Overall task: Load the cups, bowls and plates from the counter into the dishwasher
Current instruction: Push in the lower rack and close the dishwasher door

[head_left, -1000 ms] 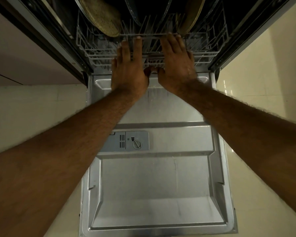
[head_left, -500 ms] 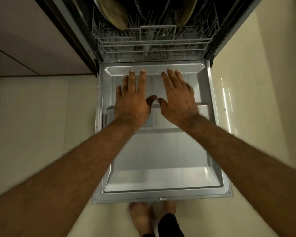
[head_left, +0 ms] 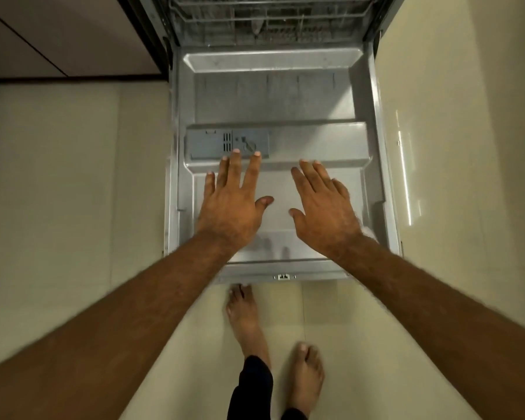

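Between a brown cabinet panel (head_left: 58, 31) and cream floor tiles (head_left: 58, 177), the stainless-steel dishwasher (head_left: 270, 60) is standing open. Its dull grey metal door (head_left: 312, 144) is lying flat and showing a streaked inner face with a grey plastic detergent dispenser (head_left: 212, 144). A grey wire rack (head_left: 267, 22) is sitting inside the tub. The left hand (head_left: 231, 207) is spreading straight fingers wide over the door, and the right hand (head_left: 325, 213) is keeping its fingers straight and closer together. Both are holding nothing. Bare feet (head_left: 246, 316) are standing at the door's front edge.

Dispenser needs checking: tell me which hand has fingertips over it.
The left hand: its fingertips overlap the grey detergent dispenser; the right hand reaches only bare door panel.
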The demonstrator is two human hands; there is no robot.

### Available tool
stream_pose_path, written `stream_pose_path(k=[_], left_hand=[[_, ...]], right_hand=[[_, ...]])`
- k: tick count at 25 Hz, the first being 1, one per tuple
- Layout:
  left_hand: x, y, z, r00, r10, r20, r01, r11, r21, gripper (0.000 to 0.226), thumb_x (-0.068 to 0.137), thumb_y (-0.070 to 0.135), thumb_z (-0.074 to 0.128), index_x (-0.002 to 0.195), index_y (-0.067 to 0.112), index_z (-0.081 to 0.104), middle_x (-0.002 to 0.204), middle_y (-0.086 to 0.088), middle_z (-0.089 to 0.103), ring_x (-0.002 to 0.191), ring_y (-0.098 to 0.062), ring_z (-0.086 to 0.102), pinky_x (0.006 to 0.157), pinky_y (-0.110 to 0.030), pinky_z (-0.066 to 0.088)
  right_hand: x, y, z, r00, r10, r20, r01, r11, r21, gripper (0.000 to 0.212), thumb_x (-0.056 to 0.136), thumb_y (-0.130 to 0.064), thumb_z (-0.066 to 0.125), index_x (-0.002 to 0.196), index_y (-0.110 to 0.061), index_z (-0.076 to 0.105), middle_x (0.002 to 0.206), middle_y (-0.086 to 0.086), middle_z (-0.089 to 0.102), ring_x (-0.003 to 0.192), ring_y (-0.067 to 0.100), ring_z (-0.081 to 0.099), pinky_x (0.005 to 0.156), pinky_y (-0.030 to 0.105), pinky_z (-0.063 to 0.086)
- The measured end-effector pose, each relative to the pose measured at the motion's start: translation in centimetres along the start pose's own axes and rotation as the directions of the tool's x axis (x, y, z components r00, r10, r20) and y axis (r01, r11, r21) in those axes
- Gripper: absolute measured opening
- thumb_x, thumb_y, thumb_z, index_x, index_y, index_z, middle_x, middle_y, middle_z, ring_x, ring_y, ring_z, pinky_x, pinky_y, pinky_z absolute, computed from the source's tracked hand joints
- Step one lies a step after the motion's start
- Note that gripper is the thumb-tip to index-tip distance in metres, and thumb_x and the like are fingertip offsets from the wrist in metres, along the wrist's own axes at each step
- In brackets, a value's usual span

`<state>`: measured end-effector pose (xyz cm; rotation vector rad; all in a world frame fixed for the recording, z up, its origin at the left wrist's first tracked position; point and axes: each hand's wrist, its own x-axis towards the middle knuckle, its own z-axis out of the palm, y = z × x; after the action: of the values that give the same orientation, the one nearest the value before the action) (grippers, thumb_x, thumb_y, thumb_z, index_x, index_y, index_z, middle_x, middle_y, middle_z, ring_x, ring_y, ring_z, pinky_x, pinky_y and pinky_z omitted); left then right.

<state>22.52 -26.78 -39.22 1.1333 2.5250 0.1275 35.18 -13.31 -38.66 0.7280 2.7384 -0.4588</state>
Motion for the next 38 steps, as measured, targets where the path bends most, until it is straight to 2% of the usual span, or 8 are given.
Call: stream_pose_path(k=[7, 12, 16, 18, 22, 26, 32, 38], left_hand=[[-8.6, 1.9, 10.0, 0.99, 0.057, 0.128, -0.06, 0.998, 0.02, 0.094, 0.094, 0.078, 0.028, 0.161, 0.026, -0.012, 0.17, -0.011, -0.013, 0.157, -0.031, -0.009, 0.127, -0.052, 0.002], [-11.1, -0.4, 16.6, 0.982, 0.147, 0.117, -0.174, 0.946, 0.273, 0.116, 0.089, 0.066, 0.061, 0.16, 0.016, -0.017, 0.169, -0.019, -0.009, 0.157, -0.036, -0.006, 0.125, -0.056, 0.001], [-11.1, -2.0, 19.1, 0.994, 0.087, 0.068, -0.103, 0.95, 0.296, 0.136, 0.076, 0.069, 0.072, 0.158, 0.019, -0.024, 0.169, -0.02, -0.003, 0.156, -0.038, -0.001, 0.124, -0.061, 0.007], [-11.3, -2.3, 20.0, 0.992, 0.115, 0.047, -0.124, 0.942, 0.311, 0.139, 0.073, 0.069, 0.075, 0.157, 0.024, -0.025, 0.169, -0.02, -0.004, 0.156, -0.039, 0.0, 0.123, -0.063, 0.008], [-11.0, -2.7, 21.4, 0.984, 0.176, 0.002, -0.166, 0.927, 0.336, 0.135, 0.075, 0.058, 0.08, 0.158, 0.029, -0.022, 0.168, -0.021, -0.008, 0.156, -0.04, 0.001, 0.121, -0.066, 0.008], [-10.5, -2.8, 21.9, 0.978, 0.197, -0.074, -0.152, 0.904, 0.4, 0.115, 0.083, 0.02, 0.071, 0.161, 0.029, -0.014, 0.168, -0.024, -0.005, 0.155, -0.042, 0.007, 0.118, -0.068, 0.013], [-10.1, -3.4, 20.6, 0.967, 0.255, -0.006, -0.221, 0.85, 0.479, 0.105, 0.086, 0.027, 0.07, 0.161, 0.021, -0.003, 0.168, -0.021, 0.001, 0.153, -0.042, 0.017, 0.112, -0.069, 0.026], [-11.5, -2.5, 16.0, 0.954, 0.293, -0.063, -0.227, 0.845, 0.484, 0.082, 0.087, 0.019, 0.062, 0.158, 0.012, 0.022, 0.16, -0.021, 0.03, 0.14, -0.044, 0.037, 0.1, -0.064, 0.036]], right_hand=[[-8.1, 0.6, 9.6, 0.997, -0.033, 0.071, 0.036, 0.999, -0.036, 0.081, 0.099, -0.045, 0.053, 0.16, -0.018, 0.006, 0.169, 0.003, -0.002, 0.155, 0.023, -0.004, 0.125, 0.05, 0.008], [-10.3, 1.1, 16.2, 0.994, -0.004, 0.106, 0.027, 0.976, -0.214, 0.094, 0.095, -0.048, 0.056, 0.159, -0.012, -0.003, 0.168, 0.009, -0.005, 0.155, 0.029, -0.007, 0.124, 0.051, 0.0], [-10.2, 2.1, 19.2, 1.0, 0.014, 0.025, -0.007, 0.959, -0.285, 0.11, 0.086, -0.05, 0.068, 0.158, -0.013, -0.005, 0.168, 0.011, -0.005, 0.155, 0.031, -0.005, 0.123, 0.055, 0.0], [-9.7, 2.5, 20.3, 1.0, 0.022, 0.001, -0.021, 0.948, -0.317, 0.115, 0.083, -0.049, 0.071, 0.157, -0.017, -0.011, 0.167, 0.011, -0.01, 0.154, 0.031, -0.008, 0.123, 0.058, 0.0], [-8.7, 3.7, 21.1, 0.997, 0.047, -0.061, -0.065, 0.945, -0.319, 0.119, 0.079, -0.042, 0.078, 0.156, -0.027, -0.012, 0.167, 0.01, -0.011, 0.154, 0.032, -0.007, 0.121, 0.061, 0.002], [-8.0, 4.5, 21.0, 0.997, 0.035, -0.065, -0.054, 0.947, -0.317, 0.114, 0.078, -0.036, 0.078, 0.156, -0.032, -0.005, 0.167, 0.01, 0.001, 0.153, 0.032, 0.003, 0.119, 0.062, 0.007], [-8.4, 4.9, 19.1, 0.998, -0.01, -0.06, -0.01, 0.943, -0.332, 0.109, 0.074, -0.037, 0.08, 0.155, -0.03, 0.008, 0.164, 0.009, 0.019, 0.149, 0.031, 0.022, 0.114, 0.06, 0.026], [-10.0, 3.6, 13.6, 1.0, -0.028, -0.009, 0.024, 0.947, -0.32, 0.097, 0.081, -0.033, 0.072, 0.155, -0.029, 0.011, 0.165, 0.008, 0.02, 0.151, 0.027, 0.023, 0.112, 0.056, 0.029]])
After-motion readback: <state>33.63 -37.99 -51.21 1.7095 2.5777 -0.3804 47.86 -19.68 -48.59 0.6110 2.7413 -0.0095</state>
